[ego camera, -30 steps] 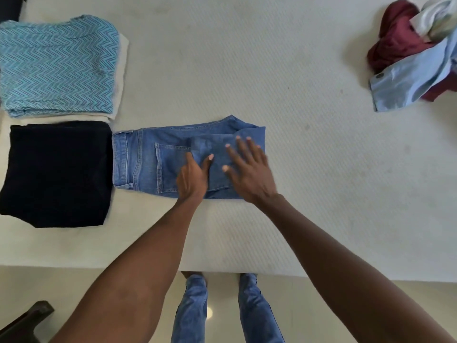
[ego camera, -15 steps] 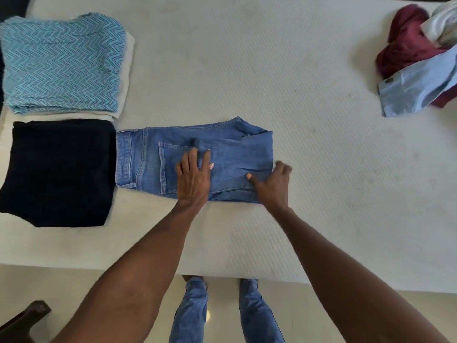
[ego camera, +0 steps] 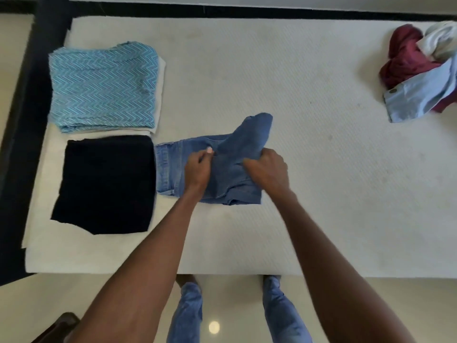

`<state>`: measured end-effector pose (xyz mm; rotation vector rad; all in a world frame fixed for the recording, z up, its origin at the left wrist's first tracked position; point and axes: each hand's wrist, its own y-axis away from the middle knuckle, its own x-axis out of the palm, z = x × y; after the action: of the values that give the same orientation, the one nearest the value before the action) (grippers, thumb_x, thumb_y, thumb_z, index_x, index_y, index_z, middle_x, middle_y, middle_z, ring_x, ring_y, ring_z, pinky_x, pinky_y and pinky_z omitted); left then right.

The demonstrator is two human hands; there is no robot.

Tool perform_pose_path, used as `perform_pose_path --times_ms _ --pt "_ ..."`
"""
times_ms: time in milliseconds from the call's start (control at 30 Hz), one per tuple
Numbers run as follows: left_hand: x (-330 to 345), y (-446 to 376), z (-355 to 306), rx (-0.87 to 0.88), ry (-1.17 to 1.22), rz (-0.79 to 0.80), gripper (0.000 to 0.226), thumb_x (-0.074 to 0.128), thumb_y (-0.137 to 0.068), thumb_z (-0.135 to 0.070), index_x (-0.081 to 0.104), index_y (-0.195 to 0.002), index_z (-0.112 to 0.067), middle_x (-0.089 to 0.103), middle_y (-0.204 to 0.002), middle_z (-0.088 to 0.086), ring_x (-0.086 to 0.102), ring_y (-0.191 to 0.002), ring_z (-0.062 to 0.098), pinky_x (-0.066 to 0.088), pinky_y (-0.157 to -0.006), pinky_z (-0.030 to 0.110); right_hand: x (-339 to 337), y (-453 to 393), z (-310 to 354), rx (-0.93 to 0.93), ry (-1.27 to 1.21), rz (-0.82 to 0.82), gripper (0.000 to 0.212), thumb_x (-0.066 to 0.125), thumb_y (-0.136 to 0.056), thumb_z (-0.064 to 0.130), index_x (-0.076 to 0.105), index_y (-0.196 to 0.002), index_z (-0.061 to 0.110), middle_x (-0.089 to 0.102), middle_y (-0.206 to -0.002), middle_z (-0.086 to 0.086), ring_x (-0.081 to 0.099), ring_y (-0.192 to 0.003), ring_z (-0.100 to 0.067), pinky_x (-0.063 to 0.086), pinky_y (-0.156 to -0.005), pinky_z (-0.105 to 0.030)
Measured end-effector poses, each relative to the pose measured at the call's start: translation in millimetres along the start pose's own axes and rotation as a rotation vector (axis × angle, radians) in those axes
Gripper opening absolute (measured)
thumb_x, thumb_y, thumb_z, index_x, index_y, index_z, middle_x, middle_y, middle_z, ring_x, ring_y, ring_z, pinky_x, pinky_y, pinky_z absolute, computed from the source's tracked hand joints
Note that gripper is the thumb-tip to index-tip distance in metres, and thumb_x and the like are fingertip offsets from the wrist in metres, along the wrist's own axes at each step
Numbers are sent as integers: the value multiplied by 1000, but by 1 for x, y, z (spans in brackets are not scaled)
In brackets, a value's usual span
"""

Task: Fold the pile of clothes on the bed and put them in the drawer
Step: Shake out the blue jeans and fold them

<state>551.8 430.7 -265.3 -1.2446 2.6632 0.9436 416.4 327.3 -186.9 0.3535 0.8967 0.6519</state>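
Blue jeans (ego camera: 230, 169) lie partly folded on the white bed (ego camera: 309, 194), waistband to the left. My right hand (ego camera: 268, 169) grips the folded leg end and holds it raised off the rest of the jeans. My left hand (ego camera: 197, 169) has its fingers curled on the jeans next to the back pocket, pinching the denim. A folded black garment (ego camera: 103, 184) lies just left of the jeans. Behind it sits a folded blue zigzag garment (ego camera: 103, 86) on a white one. An unfolded pile of clothes (ego camera: 420, 70), maroon, white and light blue, lies at the far right.
The dark bed frame (ego camera: 22, 120) runs along the left and far edges. My legs in jeans (ego camera: 188, 313) stand on the shiny floor at the near edge of the bed. A dark object (ego camera: 59, 325) shows at the bottom left. No drawer is in view.
Both hands were pressing flat on the folded jeans. The right hand slid to the right end, took hold of it and lifted it up; the left hand's fingers have curled onto the denim.
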Motion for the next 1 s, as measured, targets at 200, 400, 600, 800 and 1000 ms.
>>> perform_pose_path --times_ms 200,400,600,800,1000 --pt "-122 3 -9 -327 684 475 70 57 -87 -61 61 -131 -7 65 -127 14 62 -118 27 50 -100 40 138 54 110 -236 244 -43 31 52 -86 35 60 -103 9 51 -108 -9 49 -105 -26 39 -94 -38" --pt "-173 -50 38 -256 81 170 22 73 -87 -24 69 -108 -20 74 -108 10 71 -94 21 56 -81 33 200 21 98 -253 228 120 33 43 -97 21 64 -119 8 60 -127 -18 56 -118 -37 47 -98 -43" --pt "-161 -51 56 -191 -138 98 70 46 -85 -76 53 -130 -23 65 -118 2 63 -105 20 51 -95 42 189 -20 40 -277 553 63 70 23 -97 67 -10 -154 43 -32 -158 11 -22 -149 -28 -7 -118 -53" --pt "-151 -75 53 -231 -306 33 48 53 -96 -49 52 -127 -12 62 -124 13 59 -111 32 49 -96 40 180 -65 29 -94 576 399 72 24 -95 71 -16 -151 48 -32 -158 16 -29 -145 -36 -2 -119 -61" --pt "-155 -76 36 -425 -153 181 110 85 -60 -59 31 -145 -14 54 -134 1 57 -117 24 49 -98 40 142 -53 22 251 -428 -91 73 79 -73 53 50 -126 13 51 -130 -5 58 -113 -25 51 -87 -35"
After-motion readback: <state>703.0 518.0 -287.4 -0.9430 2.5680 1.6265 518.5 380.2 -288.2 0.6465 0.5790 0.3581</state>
